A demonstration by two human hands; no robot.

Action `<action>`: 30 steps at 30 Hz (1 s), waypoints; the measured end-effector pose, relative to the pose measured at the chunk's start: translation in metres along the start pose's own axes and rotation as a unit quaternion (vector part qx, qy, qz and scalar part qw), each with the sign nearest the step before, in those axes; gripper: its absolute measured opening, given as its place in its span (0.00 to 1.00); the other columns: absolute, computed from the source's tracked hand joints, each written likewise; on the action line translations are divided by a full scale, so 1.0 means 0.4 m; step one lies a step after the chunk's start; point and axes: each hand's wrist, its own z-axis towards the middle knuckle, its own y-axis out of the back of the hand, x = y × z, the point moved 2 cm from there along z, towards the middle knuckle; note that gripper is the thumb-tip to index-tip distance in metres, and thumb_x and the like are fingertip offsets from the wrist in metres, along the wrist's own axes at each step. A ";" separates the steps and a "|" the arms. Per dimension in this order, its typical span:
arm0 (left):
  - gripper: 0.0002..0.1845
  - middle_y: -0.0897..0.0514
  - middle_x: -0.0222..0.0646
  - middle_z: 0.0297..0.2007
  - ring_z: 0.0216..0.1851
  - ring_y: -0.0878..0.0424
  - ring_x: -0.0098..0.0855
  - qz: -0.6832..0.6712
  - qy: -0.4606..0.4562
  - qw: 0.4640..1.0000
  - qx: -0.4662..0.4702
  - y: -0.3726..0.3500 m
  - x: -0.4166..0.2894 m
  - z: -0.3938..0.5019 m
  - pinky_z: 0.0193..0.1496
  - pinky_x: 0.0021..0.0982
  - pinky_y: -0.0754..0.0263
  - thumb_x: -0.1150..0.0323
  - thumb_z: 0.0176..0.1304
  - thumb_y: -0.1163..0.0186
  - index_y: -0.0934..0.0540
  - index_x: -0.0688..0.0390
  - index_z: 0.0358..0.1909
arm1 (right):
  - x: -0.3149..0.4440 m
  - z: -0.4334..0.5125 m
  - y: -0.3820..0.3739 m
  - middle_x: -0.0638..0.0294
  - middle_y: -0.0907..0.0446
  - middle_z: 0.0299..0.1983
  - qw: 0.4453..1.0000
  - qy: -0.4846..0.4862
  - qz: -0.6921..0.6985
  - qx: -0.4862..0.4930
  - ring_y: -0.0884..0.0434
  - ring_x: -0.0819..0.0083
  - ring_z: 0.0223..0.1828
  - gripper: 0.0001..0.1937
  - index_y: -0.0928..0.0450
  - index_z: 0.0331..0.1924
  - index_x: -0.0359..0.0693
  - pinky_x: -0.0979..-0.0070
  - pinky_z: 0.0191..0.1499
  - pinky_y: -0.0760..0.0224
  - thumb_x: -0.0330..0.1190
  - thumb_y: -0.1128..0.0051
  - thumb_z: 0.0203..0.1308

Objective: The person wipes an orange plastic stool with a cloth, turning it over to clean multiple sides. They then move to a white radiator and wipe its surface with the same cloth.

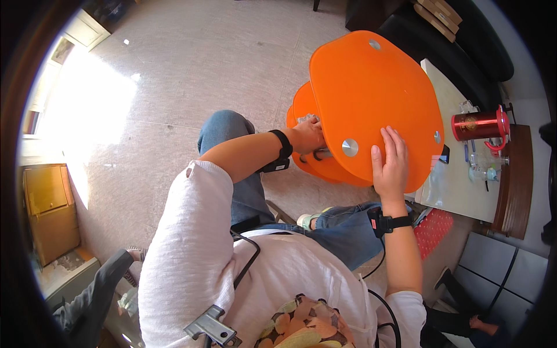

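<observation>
An orange tiered table (374, 95) with round metal caps on its top stands before me, with lower orange shelves showing on its left side. My left hand (310, 132) reaches in under the edge of the top, against a greyish cloth (308, 118); its fingers are partly hidden, so its grip is unclear. Beside it a metal tube (322, 153) shows between the tiers. My right hand (390, 163) lies flat on the top near its front edge, fingers spread slightly, holding nothing.
Right of the orange table, a pale table (461, 191) carries a red jug (478, 126) and clear glassware (481, 167). A black sofa (474, 56) stands behind. Other people's legs show at lower left (93, 291) and lower right (452, 317). A cardboard box (52, 217) is at left.
</observation>
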 end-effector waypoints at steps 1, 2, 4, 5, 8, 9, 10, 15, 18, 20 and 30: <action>0.16 0.21 0.28 0.63 0.73 0.35 0.40 -0.020 0.013 1.000 -0.009 -0.006 -0.008 0.004 0.71 0.55 0.41 0.63 0.64 0.37 0.13 0.41 0.54 | -0.001 0.000 -0.001 0.50 0.27 0.69 1.000 -0.001 -0.002 0.001 0.30 0.50 0.71 0.24 0.24 0.66 0.35 0.53 0.75 0.40 0.43 0.49 0.77; 0.15 0.20 0.28 0.62 0.72 0.32 0.40 -0.034 0.010 0.999 -0.002 -0.003 -0.003 0.011 0.70 0.53 0.39 0.63 0.65 0.37 0.13 0.41 0.53 | -0.001 -0.001 -0.002 0.50 0.27 0.69 1.000 -0.001 -0.003 0.003 0.30 0.50 0.71 0.24 0.25 0.66 0.35 0.53 0.75 0.40 0.43 0.49 0.77; 0.13 0.18 0.28 0.60 0.67 0.27 0.40 -0.036 0.007 0.998 0.045 0.005 0.010 0.015 0.68 0.50 0.35 0.62 0.67 0.38 0.12 0.39 0.50 | -0.001 -0.002 -0.003 0.50 0.27 0.69 1.000 -0.004 0.009 0.009 0.30 0.50 0.71 0.24 0.25 0.66 0.35 0.53 0.76 0.40 0.43 0.49 0.77; 0.12 0.17 0.28 0.58 0.65 0.24 0.40 -0.024 0.004 0.996 0.085 0.017 0.030 0.014 0.67 0.48 0.33 0.62 0.68 0.39 0.12 0.37 0.50 | -0.001 0.001 -0.005 0.50 0.27 0.69 1.000 -0.005 0.017 0.011 0.30 0.50 0.71 0.24 0.25 0.66 0.34 0.53 0.76 0.40 0.43 0.49 0.77; 0.12 0.15 0.28 0.53 0.58 0.18 0.38 0.075 0.000 0.986 0.151 0.053 0.084 0.008 0.62 0.45 0.28 0.62 0.70 0.42 0.12 0.37 0.49 | -0.002 0.003 -0.005 0.49 0.27 0.69 1.000 -0.007 0.026 0.013 0.31 0.49 0.71 0.24 0.25 0.66 0.34 0.53 0.75 0.40 0.42 0.49 0.77; 0.12 0.14 0.27 0.51 0.55 0.17 0.38 0.117 0.000 0.980 0.163 0.069 0.106 0.004 0.60 0.44 0.27 0.62 0.71 0.42 0.12 0.37 0.49 | -0.003 0.004 -0.004 0.49 0.27 0.69 1.000 -0.005 0.021 0.013 0.31 0.49 0.71 0.24 0.25 0.66 0.34 0.53 0.75 0.40 0.42 0.49 0.76; 0.12 0.14 0.27 0.51 0.55 0.17 0.37 0.139 0.023 0.984 0.110 0.090 0.130 -0.004 0.60 0.44 0.27 0.63 0.71 0.42 0.13 0.38 0.50 | -0.002 0.004 -0.004 0.49 0.27 0.69 1.000 -0.003 0.018 0.013 0.31 0.49 0.71 0.24 0.25 0.66 0.34 0.53 0.75 0.40 0.41 0.49 0.76; 0.14 0.12 0.25 0.48 0.54 0.16 0.33 0.187 0.105 0.973 -0.079 0.157 0.178 -0.011 0.62 0.45 0.27 0.64 0.68 0.40 0.14 0.43 0.54 | 0.003 0.006 -0.003 0.50 0.27 0.68 1.000 0.000 0.014 0.014 0.30 0.49 0.71 0.23 0.25 0.66 0.34 0.54 0.74 0.39 0.41 0.48 0.76; 0.18 0.12 0.29 0.50 0.54 0.16 0.35 -0.001 0.035 0.980 -0.198 0.144 0.139 0.009 0.62 0.45 0.26 0.67 0.65 0.39 0.15 0.44 0.56 | 0.006 0.009 -0.002 0.50 0.26 0.68 1.000 -0.003 0.015 0.014 0.30 0.49 0.71 0.23 0.24 0.66 0.34 0.54 0.74 0.39 0.41 0.48 0.76; 0.19 0.12 0.32 0.50 0.54 0.16 0.38 -0.010 -0.020 0.988 -0.150 0.120 0.114 0.021 0.62 0.46 0.26 0.68 0.63 0.39 0.16 0.46 0.56 | 0.006 0.010 -0.002 0.50 0.26 0.68 1.000 -0.004 0.014 0.015 0.30 0.49 0.71 0.23 0.24 0.66 0.34 0.55 0.74 0.38 0.41 0.48 0.76; 0.25 0.19 0.39 0.63 0.67 0.26 0.44 -0.031 -0.007 0.994 -0.109 0.086 0.077 0.045 0.67 0.47 0.31 0.74 0.62 0.36 0.19 0.51 0.62 | 0.008 0.010 -0.004 0.50 0.26 0.69 1.000 -0.010 0.002 0.021 0.30 0.49 0.71 0.24 0.24 0.66 0.35 0.54 0.74 0.39 0.43 0.50 0.77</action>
